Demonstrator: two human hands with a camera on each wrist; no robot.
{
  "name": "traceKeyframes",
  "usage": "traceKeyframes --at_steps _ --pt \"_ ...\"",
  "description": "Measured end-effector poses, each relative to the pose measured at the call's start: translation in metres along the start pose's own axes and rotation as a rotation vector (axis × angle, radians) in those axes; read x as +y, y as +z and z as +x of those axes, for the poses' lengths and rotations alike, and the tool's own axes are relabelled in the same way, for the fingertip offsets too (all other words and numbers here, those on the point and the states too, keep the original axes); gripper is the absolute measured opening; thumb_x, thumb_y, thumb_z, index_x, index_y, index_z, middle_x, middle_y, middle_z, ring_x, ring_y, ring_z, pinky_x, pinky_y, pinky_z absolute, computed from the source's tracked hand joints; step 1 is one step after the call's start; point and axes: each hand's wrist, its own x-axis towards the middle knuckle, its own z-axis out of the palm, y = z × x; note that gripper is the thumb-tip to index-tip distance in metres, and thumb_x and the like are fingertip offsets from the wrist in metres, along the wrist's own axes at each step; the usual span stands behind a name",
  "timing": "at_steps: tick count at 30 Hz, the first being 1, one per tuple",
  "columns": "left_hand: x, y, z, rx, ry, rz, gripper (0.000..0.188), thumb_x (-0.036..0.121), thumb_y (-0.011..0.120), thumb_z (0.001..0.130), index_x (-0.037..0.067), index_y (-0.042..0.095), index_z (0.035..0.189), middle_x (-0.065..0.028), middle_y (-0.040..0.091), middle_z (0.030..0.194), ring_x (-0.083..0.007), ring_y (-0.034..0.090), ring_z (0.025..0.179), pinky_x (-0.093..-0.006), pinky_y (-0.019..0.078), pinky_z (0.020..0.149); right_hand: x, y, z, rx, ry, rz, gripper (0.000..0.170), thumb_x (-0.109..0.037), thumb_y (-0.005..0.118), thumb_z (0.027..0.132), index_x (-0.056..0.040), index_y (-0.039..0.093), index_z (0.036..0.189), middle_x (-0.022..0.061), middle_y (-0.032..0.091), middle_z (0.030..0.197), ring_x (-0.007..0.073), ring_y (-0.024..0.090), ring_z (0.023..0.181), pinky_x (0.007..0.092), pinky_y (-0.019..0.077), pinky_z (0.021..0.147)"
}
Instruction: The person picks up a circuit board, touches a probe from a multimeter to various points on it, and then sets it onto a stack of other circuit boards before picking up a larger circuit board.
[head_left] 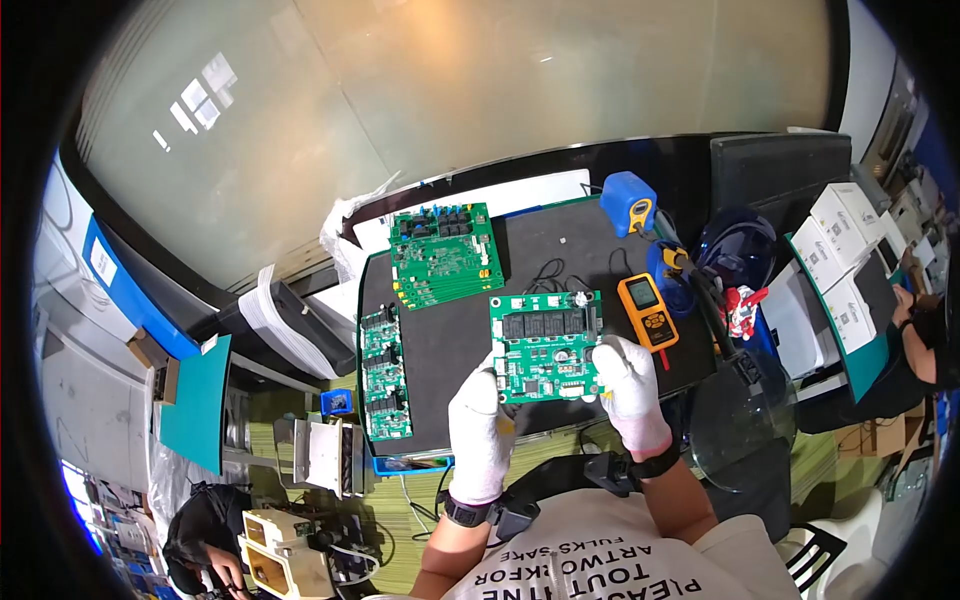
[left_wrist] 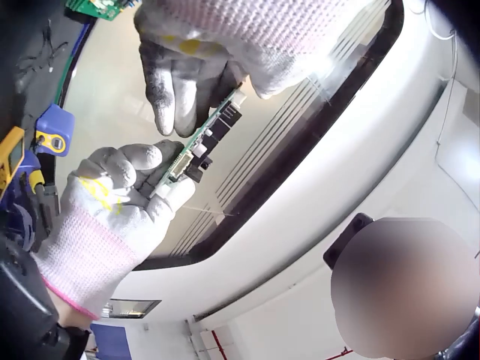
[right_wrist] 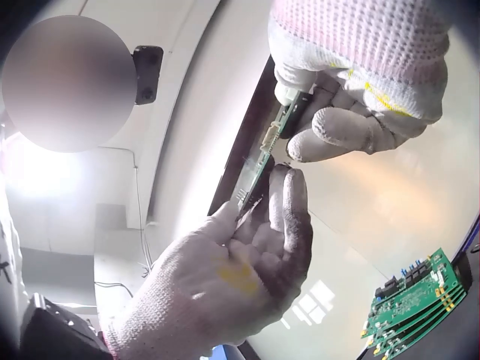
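A green circuit board (head_left: pixel 540 352) with a row of black relays is held up in front of the person, over the dark work mat. My left hand (head_left: pixel 482 425), in a white glove, pinches its left edge. On the opposite edge, the gloved right hand (head_left: pixel 630 390) pinches near the lower corner. From the left wrist, the board (left_wrist: pixel 201 146) appears edge-on between the left hand (left_wrist: pixel 225 49) and right hand (left_wrist: pixel 124 191). The right wrist view also has thumbs on its component side and fingers behind.
A stack of green boards (head_left: pixel 445 258) lies at the mat's back left, with more boards (head_left: pixel 384 375) along its left edge. To the right are an orange handheld meter (head_left: pixel 648 312), a blue soldering station (head_left: pixel 629 203) and cables. Other people sit at either side.
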Motion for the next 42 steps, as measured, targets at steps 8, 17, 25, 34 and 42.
traceKeyframes --at_steps 8,17,25,34,42 --pt "-0.006 -0.004 -0.004 0.003 0.034 0.040 0.040 0.019 0.054 0.092 -0.006 0.053 0.124 0.0000 0.061 0.093 -0.0042 0.048 0.079 -0.0196 0.0413 0.072 -0.009 -0.006 -0.002 -0.004 -0.024 -0.265 0.013 -0.007 0.053 0.088 0.0040 0.061 0.088 0.0018 0.058 0.072 0.0068 0.051 0.061 0.0223 0.0406 0.054" --pt "-0.014 -0.009 -0.007 -0.015 0.102 0.063 0.045 0.024 0.058 0.092 -0.008 0.054 0.122 -0.0038 0.063 0.101 -0.0064 0.052 0.086 -0.0219 0.0428 0.077 -0.005 -0.015 -0.007 -0.039 -0.030 -0.276 0.013 -0.002 0.054 0.087 0.0068 0.060 0.095 0.0034 0.059 0.072 0.0068 0.052 0.060 0.0214 0.0410 0.053" --pt "-0.025 -0.015 0.000 -0.090 0.002 -0.176 0.060 0.035 0.065 0.086 -0.008 0.050 0.125 -0.0087 0.063 0.107 -0.0134 0.060 0.091 -0.0271 0.0477 0.082 -0.009 -0.015 -0.011 -0.200 -0.180 -0.450 0.014 -0.002 0.052 0.085 0.0031 0.061 0.094 0.0005 0.058 0.070 0.0039 0.049 0.063 0.0201 0.0391 0.055" --pt "-0.028 0.005 0.000 -0.061 -0.051 -0.238 0.051 0.031 0.061 0.090 -0.009 0.050 0.120 -0.0131 0.062 0.108 -0.0188 0.064 0.090 -0.0321 0.0538 0.078 -0.031 -0.018 -0.003 -0.030 0.075 -0.311 0.023 -0.018 0.050 0.096 -0.0007 0.061 0.086 -0.0034 0.055 0.069 0.0024 0.047 0.061 0.0189 0.0380 0.054" --pt "-0.038 0.008 0.005 0.027 -0.099 -0.157 0.050 0.027 0.060 0.091 -0.008 0.047 0.125 -0.0120 0.062 0.108 -0.0171 0.063 0.090 -0.0284 0.0531 0.078 -0.028 -0.034 0.013 -0.065 0.183 -0.174 0.021 -0.020 0.052 0.095 -0.0020 0.061 0.087 -0.0026 0.057 0.071 0.0025 0.048 0.059 0.0185 0.0381 0.052"
